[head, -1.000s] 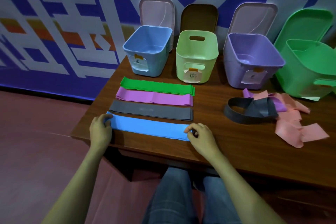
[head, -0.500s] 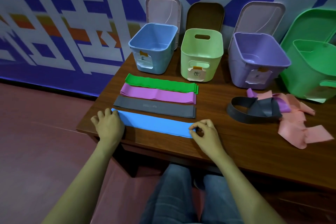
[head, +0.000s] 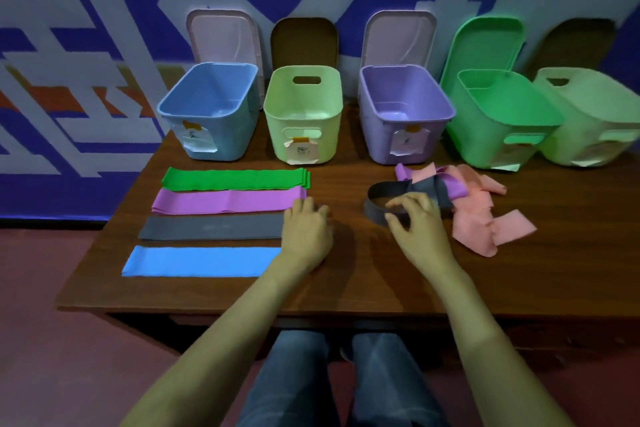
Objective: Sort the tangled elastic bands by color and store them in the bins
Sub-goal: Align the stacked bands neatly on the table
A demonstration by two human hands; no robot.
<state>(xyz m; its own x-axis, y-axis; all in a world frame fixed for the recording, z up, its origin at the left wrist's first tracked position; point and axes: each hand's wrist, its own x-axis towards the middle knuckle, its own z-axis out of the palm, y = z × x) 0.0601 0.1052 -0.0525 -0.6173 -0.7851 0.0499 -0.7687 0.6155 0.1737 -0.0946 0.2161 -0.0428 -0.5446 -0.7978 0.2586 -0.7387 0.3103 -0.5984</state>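
Hands [head: 306,229] [head: 420,222] two; flat bands [head: 235,178] [head: 225,201] [head: 207,227] [head: 197,260] four; bins [head: 207,130] [head: 301,121] [head: 381,139] [head: 485,139] [head: 588,125] apparently five.

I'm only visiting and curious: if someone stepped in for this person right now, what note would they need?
Left hand: open, resting on the table by the right ends of the laid-out bands.
Right hand: fingers at the grey loop; grip unclear.
Done: green band, purple band, grey band and blue band lie flat in a row.
Left: untangle the grey loop, purple strip and pink bands; fill the bins, which show no bands inside.
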